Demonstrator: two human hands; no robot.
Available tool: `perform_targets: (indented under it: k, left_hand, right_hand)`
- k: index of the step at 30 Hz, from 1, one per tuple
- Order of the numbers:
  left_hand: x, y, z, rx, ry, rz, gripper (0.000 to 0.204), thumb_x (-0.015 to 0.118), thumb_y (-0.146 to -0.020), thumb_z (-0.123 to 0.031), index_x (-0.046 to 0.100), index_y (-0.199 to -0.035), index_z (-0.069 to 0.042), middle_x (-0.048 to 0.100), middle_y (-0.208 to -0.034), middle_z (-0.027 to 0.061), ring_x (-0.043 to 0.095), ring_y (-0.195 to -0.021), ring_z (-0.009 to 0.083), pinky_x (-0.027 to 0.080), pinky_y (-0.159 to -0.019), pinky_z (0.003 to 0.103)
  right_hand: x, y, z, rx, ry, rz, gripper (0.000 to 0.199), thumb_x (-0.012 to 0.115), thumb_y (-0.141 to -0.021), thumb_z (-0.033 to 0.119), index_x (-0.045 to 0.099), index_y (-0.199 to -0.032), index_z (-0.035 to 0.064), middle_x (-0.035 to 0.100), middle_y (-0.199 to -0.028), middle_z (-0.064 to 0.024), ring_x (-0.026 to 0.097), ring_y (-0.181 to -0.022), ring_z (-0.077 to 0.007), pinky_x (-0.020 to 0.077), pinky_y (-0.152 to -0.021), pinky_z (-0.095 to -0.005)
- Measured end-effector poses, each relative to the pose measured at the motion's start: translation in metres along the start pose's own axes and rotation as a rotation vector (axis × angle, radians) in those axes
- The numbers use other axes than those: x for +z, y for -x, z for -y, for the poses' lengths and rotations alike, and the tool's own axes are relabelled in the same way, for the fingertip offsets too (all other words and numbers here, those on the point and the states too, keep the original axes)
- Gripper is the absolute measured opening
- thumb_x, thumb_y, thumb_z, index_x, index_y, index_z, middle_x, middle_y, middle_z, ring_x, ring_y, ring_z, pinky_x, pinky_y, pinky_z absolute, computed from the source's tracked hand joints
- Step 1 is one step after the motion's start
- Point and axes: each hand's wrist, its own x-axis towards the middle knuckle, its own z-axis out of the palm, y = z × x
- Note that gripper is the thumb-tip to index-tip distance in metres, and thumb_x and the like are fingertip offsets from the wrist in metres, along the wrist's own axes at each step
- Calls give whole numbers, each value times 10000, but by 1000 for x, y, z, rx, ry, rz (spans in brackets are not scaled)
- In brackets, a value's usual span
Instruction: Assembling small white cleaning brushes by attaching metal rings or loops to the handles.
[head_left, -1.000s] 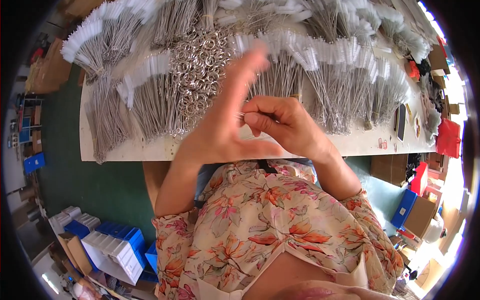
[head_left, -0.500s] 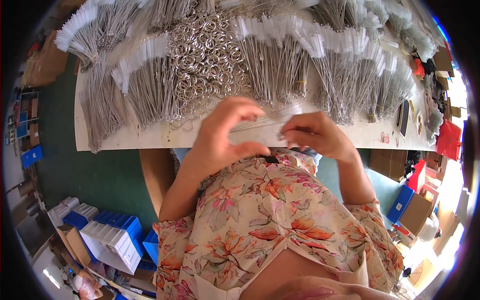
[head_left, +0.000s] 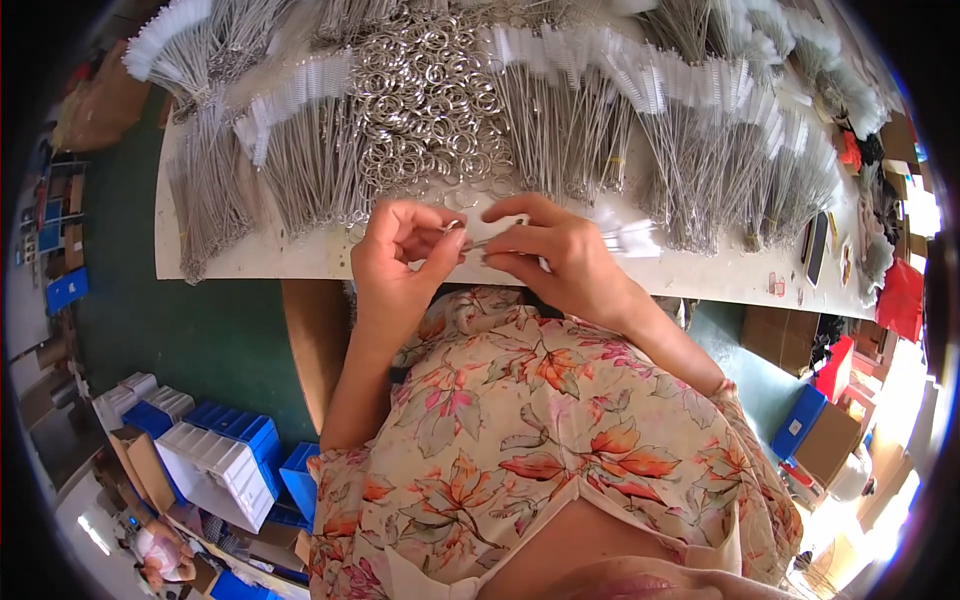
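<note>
My left hand (head_left: pixel 408 240) pinches a small metal ring (head_left: pixel 453 226) between thumb and forefinger, just over the table's near edge. Facing it, my right hand (head_left: pixel 560 255) is closed on thin wire brushes (head_left: pixel 632 238). Their white bristle ends stick out to the right beyond the hand, and their wire ends point left toward the ring. Fingers hide most of the wires, so I cannot tell whether the ring touches them. Beyond both hands lies a heap of shiny metal rings (head_left: pixel 425 105), a few of them loose at its near side.
Bundles of wire brushes flank the heap, some on the left (head_left: pixel 300 165) and others on the right (head_left: pixel 690 150). A dark phone-like slab (head_left: pixel 815 248) rests at the right of the white table (head_left: pixel 300 258). Blue and white crates (head_left: pixel 215 470) stand on the floor at lower left.
My right hand has moved left, up to my left hand. The left fingers, spread apart before, now pinch a ring. Bristle ends now show to the right of my right hand.
</note>
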Motion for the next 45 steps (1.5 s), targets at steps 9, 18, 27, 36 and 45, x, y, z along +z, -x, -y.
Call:
perform_targets:
  k: [9, 18, 27, 36, 45]
  left_hand:
    - [-34, -27, -25, 188, 130, 389, 195, 541, -794, 90, 623, -961, 32, 551, -1088, 183, 609, -862, 157, 541, -701, 260]
    - [-26, -35, -25, 316, 69, 398, 253, 554, -776, 94, 646, -985, -13, 581, -1027, 123, 609, -843, 147, 542, -695, 237]
    - [-16, -26, -27, 222, 156, 277, 282, 518, -749, 134, 585, -1019, 91, 577, -1043, 207, 615, -921, 247, 540, -793, 350]
    - [-1, -28, -44, 735, -144, 32, 320, 616, -692, 100, 610, -1008, 50, 647, -910, 158, 657, -731, 199, 544, -635, 257]
    - [-1, -34, -45, 781, -169, -4, 279, 624, -685, 82, 630, -962, 50, 656, -865, 158, 656, -722, 216, 532, -616, 259]
  right_hand:
    - [-17, -18, 11, 168, -437, 175, 108, 618, -831, 106, 639, -884, 14, 609, -811, -55, 549, -625, -120, 451, -546, -257]
    - [-25, -16, 10, 388, -761, 289, 192, 597, -872, 168, 625, -957, -3, 593, -793, -4, 493, -643, -42, 426, -524, -198]
    - [-26, -15, 10, 381, -854, 282, 182, 603, -868, 168, 632, -948, 8, 589, -824, -2, 499, -646, -47, 429, -534, -196]
    - [-41, -22, 45, 248, -844, -15, 146, 614, -857, 132, 617, -946, 16, 600, -846, -3, 527, -650, -39, 435, -535, -174]
    - [-43, -31, 44, 234, -881, 7, 131, 652, -827, 112, 591, -890, 15, 607, -793, 0, 548, -672, -30, 441, -530, -174]
